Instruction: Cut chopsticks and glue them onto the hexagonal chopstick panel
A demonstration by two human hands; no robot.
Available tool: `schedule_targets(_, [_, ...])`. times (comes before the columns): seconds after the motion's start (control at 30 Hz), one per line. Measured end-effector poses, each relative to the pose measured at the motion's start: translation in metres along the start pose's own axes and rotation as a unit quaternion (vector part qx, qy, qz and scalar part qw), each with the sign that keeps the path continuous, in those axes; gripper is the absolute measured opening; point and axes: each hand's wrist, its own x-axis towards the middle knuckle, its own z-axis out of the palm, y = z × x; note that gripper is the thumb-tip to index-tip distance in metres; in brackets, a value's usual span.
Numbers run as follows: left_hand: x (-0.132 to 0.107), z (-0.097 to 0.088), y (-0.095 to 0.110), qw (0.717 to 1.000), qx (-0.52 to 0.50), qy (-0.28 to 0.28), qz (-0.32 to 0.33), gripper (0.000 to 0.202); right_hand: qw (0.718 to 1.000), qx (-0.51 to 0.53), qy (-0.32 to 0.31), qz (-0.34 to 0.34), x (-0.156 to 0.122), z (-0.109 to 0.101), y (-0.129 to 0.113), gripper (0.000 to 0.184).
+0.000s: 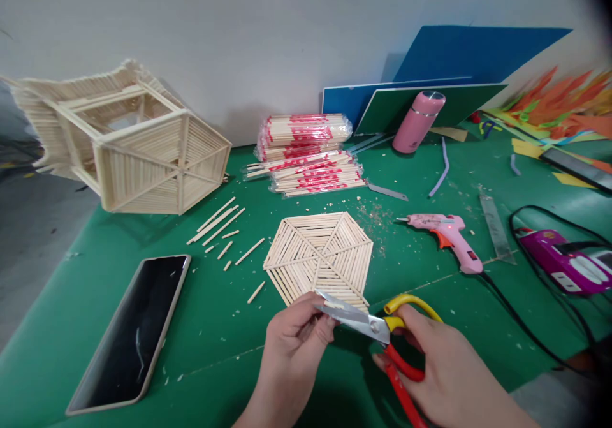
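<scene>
My right hand (444,370) grips scissors (377,329) with red and yellow handles, blades pointing left over the near edge of a flat hexagon panel of wooden sticks (319,257). My left hand (291,339) is closed in a pinch at the blade tips, holding a short wooden stick between the blades; the piece is mostly hidden. Both hands hover just in front of the panel on the green table (215,345).
A large stick-built hexagonal frame (129,144) stands at the back left. Loose sticks (222,227), a phone (134,329), chopstick packs (306,154), a pink glue gun (447,236), a pink bottle (419,122), a metal ruler (496,227), a purple tool (568,265) with cables, and coloured boards (454,64) surround the work spot.
</scene>
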Motion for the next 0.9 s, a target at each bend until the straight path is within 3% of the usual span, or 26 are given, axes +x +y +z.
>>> schedule_targets(0.27, [-0.0028,0.0014,-0.0020,0.999,0.022,0.027,0.014,0.011,1.000,0.020,0.003,0.007,-0.0003,0.0014,-0.0024,0.018])
schedule_targets(0.43, [-0.0009,0.0000,-0.0031,0.991,0.102,-0.002,0.085,0.021,0.999,-0.028,0.025,0.023,0.0003,0.0004,-0.0069,0.026])
schedule_targets(0.6, [-0.0014,0.0004,-0.0058,0.978,0.149,-0.030,0.142,0.021,0.995,-0.069,0.063,-0.016,0.0011,-0.0003,-0.0062,0.035])
schedule_targets(0.77, [-0.0040,-0.0008,-0.0051,0.975,0.160,-0.058,0.146,0.020,0.996,-0.056,0.059,-0.035,0.0024,-0.0029,-0.0074,0.026])
schedule_targets(0.9, [-0.0051,-0.0004,-0.0043,0.976,0.167,-0.044,0.136,0.018,0.998,-0.030,0.036,-0.039,0.0026,-0.0002,-0.0065,0.018])
